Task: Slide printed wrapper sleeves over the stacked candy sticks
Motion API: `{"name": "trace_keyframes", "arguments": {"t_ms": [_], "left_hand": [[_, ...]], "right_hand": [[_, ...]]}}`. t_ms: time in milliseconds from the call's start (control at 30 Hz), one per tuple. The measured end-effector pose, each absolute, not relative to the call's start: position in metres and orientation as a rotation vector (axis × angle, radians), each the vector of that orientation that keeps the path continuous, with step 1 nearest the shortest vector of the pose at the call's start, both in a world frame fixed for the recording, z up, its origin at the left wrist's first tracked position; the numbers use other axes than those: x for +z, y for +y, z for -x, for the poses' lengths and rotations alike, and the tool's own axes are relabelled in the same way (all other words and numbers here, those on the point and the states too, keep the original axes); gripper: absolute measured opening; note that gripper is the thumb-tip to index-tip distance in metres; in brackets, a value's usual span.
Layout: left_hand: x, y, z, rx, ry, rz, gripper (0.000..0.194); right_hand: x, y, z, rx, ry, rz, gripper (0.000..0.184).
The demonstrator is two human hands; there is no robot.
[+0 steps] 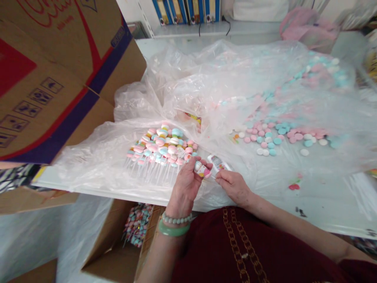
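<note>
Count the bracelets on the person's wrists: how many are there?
2: a pale grey beaded bracelet and a smooth green bangle, side by side on the left wrist. The right wrist shows none; more could be hidden further up the arms.

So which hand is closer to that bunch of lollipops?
Left. The left hand sits close by the lollipops, at their lower right; the right hand is farther away, further to their right.

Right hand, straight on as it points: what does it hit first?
Probably the white printed packet: the right hand has its fingertips at or almost at the packet's lower end, though depth is unclear here. Beyond that lies the clear plastic sheet.
</note>
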State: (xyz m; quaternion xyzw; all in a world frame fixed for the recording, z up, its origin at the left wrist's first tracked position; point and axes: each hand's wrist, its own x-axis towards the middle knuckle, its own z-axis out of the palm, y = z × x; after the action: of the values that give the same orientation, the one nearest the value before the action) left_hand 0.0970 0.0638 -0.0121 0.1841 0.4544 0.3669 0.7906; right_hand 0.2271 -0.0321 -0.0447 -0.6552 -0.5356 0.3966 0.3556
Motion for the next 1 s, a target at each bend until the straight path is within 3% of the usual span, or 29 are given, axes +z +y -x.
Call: {"name": "trace_keyframes", "arguments": {"t_ms": [167, 333, 500, 1000], "left_hand": [[-0.018, 0.068, -0.092, 0.877, 0.915, -0.413, 0.011], [-0.018, 0.063, -0.093, 0.908, 0.881, -0.497, 0.025], [-0.02, 0.064, -0.09, 0.892, 0.891, -0.49, 0.023], [-0.019, 0.058, -0.096, 0.904, 0.905, -0.543, 0.03]], "right_hand": [[-0.038, -0.029, -0.231, 1.424, -0.802, 1.446, 0.017], [-0.033, -0.025, -0.234, 1.625, -0.564, 1.332, 0.019], [-0.028, -0.023, -0.242, 1.905, -0.418, 1.165, 0.023], [-0.033, -0.02, -0.237, 1.839, -0.445, 1.276, 0.02]]}}
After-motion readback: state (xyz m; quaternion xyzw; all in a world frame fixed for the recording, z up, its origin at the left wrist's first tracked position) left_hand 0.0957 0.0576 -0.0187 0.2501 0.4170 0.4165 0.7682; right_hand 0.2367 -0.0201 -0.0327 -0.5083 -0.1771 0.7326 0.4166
